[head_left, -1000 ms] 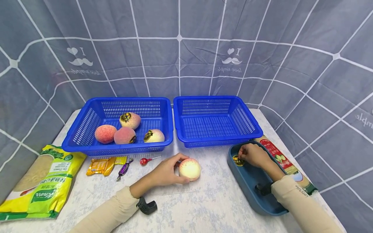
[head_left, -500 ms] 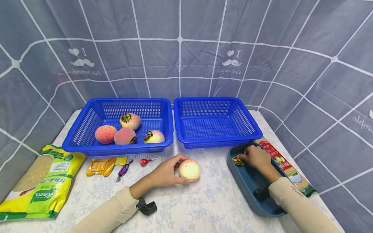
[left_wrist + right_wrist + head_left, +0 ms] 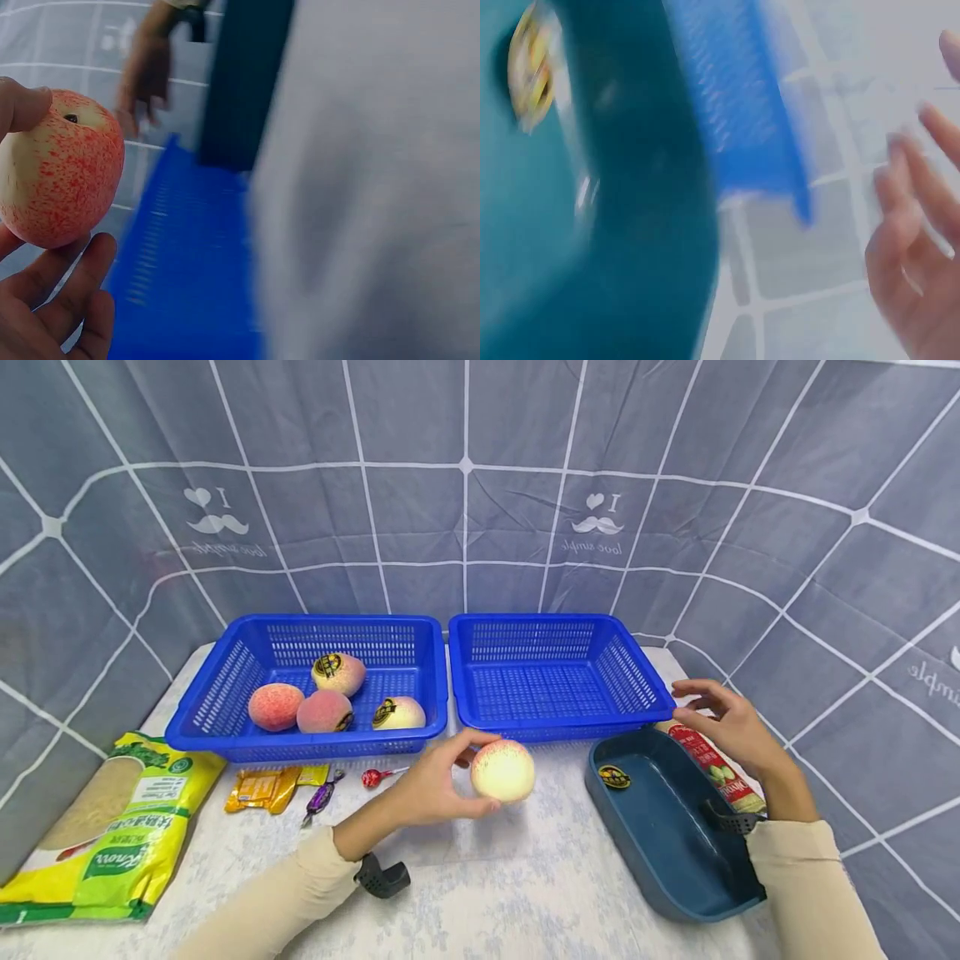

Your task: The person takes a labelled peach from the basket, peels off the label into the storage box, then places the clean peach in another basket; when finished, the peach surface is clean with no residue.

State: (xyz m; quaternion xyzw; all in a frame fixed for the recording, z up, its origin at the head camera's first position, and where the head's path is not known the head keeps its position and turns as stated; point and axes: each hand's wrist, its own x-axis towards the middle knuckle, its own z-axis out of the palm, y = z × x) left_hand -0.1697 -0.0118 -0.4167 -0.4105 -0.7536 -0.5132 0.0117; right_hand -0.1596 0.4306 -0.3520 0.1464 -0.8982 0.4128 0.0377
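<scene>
Item: one peach (image 3: 502,770), pale with red speckling, held clear of the table in front of the empty right-hand blue basket (image 3: 558,727). Left hand (image 3: 431,785) gripped it between thumb and curled fingers, stem end up. Right hand (image 3: 731,722) hovered with fingers spread and nothing in it, above the dark blue tray (image 3: 675,860), where a round sticker (image 3: 613,776) lay. Left-hand blue basket (image 3: 225,735) held four peaches, three of them stickered. Risk, as judged: the round fruit could roll out of a fingertip hold and bruise on the table, or clip the basket rim if carried low.
</scene>
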